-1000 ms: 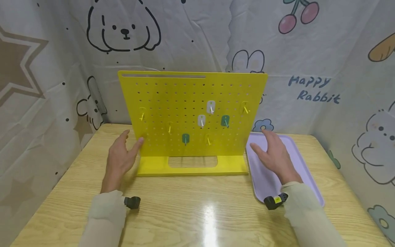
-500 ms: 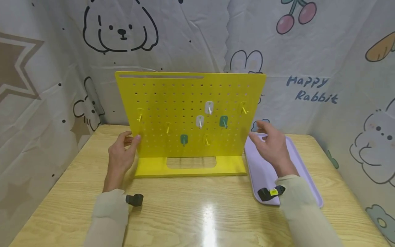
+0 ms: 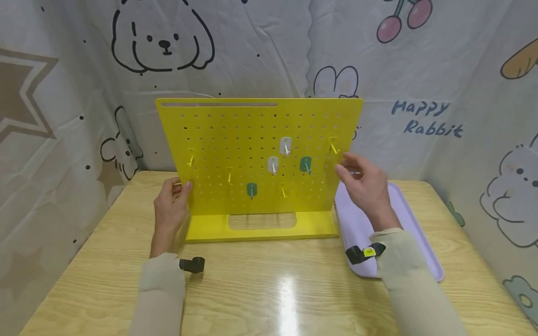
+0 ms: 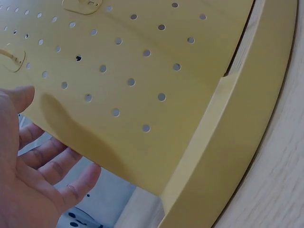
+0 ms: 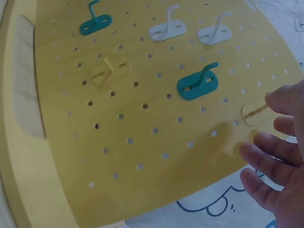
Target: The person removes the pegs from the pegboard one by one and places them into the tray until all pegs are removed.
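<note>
A yellow pegboard [image 3: 235, 140] stands upright on its base on the wooden table. Several hooks are on its face, among them white ones [image 3: 286, 146], teal ones [image 3: 306, 164] and yellow ones [image 3: 191, 160]. My left hand [image 3: 170, 205] holds the board's left edge, thumb in front and fingers bent at and behind the edge. At the right edge, my right hand [image 3: 365, 186] hovers with spread, relaxed fingers. In the right wrist view its thumb tip overlaps the end of the rightmost yellow hook [image 5: 256, 111], and its other fingertips hang over the board's face.
A lilac tray [image 3: 409, 224] lies on the table to the right, partly under my right forearm. A printed cloth [image 3: 260, 51] closes off the back and both sides. The board's base [image 3: 260, 235] has a cut-out in its middle.
My left hand has come in to the board's left edge and its fingers have bent there. My right hand has moved left and up, from over the tray to the board's right edge.
</note>
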Demonstrator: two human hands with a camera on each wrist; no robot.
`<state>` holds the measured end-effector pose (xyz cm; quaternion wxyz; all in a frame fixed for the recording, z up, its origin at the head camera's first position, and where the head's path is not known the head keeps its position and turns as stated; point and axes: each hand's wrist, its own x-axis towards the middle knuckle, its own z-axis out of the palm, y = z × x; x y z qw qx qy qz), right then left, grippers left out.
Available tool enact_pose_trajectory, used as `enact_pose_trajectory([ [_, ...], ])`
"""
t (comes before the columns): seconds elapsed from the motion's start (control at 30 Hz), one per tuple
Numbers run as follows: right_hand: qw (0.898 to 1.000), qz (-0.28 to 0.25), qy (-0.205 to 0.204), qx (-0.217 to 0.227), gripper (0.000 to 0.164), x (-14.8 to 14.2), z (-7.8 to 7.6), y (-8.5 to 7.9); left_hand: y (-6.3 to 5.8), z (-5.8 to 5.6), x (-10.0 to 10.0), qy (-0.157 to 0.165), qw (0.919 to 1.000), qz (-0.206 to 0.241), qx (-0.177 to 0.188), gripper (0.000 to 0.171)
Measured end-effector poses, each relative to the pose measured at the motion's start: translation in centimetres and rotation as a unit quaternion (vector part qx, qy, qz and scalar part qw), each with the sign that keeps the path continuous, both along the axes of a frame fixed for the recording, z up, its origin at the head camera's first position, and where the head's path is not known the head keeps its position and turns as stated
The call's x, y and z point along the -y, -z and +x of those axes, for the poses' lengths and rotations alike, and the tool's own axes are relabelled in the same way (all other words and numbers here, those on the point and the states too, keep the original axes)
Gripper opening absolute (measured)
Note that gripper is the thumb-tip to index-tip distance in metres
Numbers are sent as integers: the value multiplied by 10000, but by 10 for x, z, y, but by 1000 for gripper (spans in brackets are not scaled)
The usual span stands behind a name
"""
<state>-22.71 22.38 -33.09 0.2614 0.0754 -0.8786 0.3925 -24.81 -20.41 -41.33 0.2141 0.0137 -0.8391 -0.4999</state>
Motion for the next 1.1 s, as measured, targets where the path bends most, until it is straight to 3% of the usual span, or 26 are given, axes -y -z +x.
enact_pose_trajectory([
  [0.27, 9948, -965, -39, 327, 40, 10, -4, -10, 5, 5, 2, -436, 9986, 195, 233, 46],
  [0.43, 9915, -1241, -83, 394, 38, 14, -7, -16, 3, 0, 0, -414, 9986, 304, 106, 43],
  [1.1, 9884, -1402, 29, 582, 28, 16, -12, -25, -3, -5, 0, -376, 9989, 137, 252, 38],
])
